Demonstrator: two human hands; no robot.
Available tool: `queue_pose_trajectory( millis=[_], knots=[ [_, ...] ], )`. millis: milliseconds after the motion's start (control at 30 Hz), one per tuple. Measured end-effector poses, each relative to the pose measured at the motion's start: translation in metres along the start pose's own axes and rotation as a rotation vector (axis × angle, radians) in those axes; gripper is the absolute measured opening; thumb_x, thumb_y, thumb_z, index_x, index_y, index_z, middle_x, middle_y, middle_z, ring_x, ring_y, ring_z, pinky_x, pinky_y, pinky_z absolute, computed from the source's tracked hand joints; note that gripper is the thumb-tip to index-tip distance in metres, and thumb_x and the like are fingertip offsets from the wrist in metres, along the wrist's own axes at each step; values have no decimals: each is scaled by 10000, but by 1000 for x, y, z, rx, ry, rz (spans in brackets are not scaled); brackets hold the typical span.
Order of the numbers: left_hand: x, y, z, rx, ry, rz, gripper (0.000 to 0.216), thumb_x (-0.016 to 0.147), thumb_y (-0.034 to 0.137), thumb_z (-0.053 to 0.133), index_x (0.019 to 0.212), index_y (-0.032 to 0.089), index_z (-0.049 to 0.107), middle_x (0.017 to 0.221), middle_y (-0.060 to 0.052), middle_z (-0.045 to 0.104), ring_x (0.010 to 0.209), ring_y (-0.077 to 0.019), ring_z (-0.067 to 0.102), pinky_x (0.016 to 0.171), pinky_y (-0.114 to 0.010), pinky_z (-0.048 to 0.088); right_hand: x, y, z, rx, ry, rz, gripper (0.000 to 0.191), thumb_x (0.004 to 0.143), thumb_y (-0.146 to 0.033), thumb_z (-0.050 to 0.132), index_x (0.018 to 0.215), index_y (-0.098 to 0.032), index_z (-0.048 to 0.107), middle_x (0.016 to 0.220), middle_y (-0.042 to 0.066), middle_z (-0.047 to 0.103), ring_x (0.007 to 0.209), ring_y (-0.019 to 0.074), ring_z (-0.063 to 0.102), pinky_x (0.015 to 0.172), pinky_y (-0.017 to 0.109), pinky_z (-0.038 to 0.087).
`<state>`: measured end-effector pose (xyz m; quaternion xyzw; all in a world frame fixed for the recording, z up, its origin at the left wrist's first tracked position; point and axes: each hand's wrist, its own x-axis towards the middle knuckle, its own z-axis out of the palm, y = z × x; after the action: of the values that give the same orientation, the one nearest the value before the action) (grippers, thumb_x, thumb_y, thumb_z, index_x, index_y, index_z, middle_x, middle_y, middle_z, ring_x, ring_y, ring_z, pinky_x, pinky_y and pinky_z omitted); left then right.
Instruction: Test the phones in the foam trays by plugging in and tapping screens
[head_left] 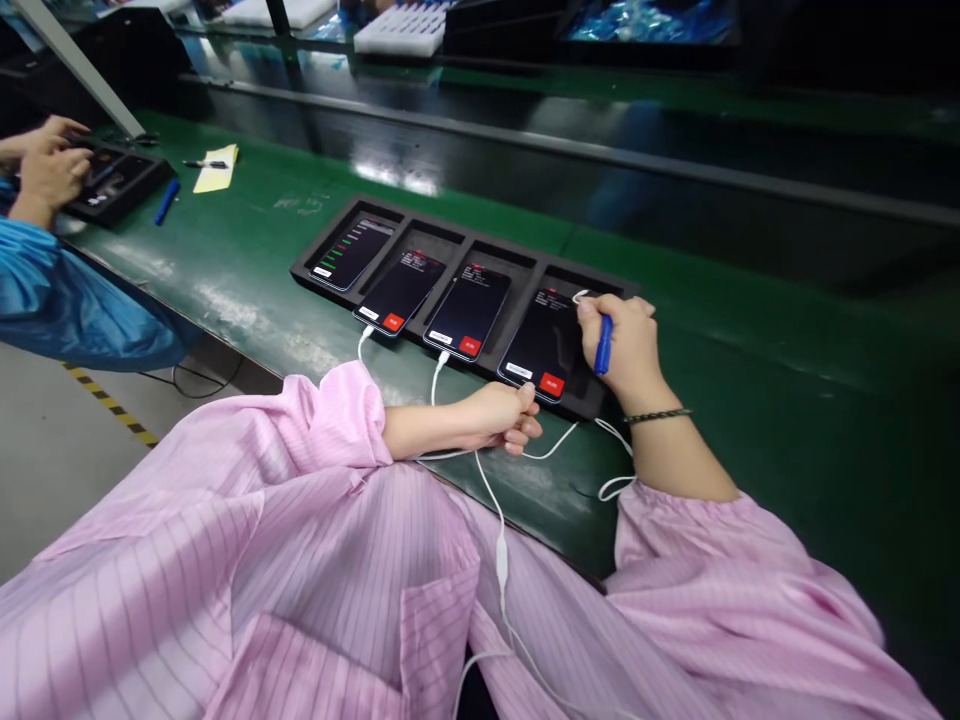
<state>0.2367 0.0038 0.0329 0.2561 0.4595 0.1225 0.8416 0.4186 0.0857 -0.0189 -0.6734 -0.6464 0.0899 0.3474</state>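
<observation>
My right hand point(628, 335) holds a blue pen point(604, 346) beside the upper right of the rightmost phone point(541, 335), while my left hand point(501, 413) curls at its lower edge. A black tray point(520, 280) on the green bench point(757, 400) holds it with three other phones point(469, 308), white cables point(440, 372) plugged into the middle two. To my left, a co-worker's hands point(54, 170) are at another tray point(133, 190).
</observation>
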Motion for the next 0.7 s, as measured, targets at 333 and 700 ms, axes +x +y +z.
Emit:
queue_pose_trajectory(
  millis=[333, 700],
  knots=[
    [-103, 12, -37, 982, -72, 711, 481, 1061, 389, 400, 1427, 92, 499, 1558, -182, 477, 1469, -267, 426, 1221, -384, 333, -34, -72, -62, -115, 361, -394, 318, 931, -381, 463, 646, -242, 495, 525, 17, 527, 502, 171, 482, 634, 366, 513],
    [-154, 25, -121, 1062, -99, 895, 217, 1020, 268, 505, 1048, 166, 695, 995, -70, 752, 902, -168, 688, 832, -270, 522, -93, -190, -71, -94, -198, -946, 197, 983, -186, 580, 787, -195, 586, 583, -19, 537, 529, 118, 516, 511, 252, 433]
  ],
)
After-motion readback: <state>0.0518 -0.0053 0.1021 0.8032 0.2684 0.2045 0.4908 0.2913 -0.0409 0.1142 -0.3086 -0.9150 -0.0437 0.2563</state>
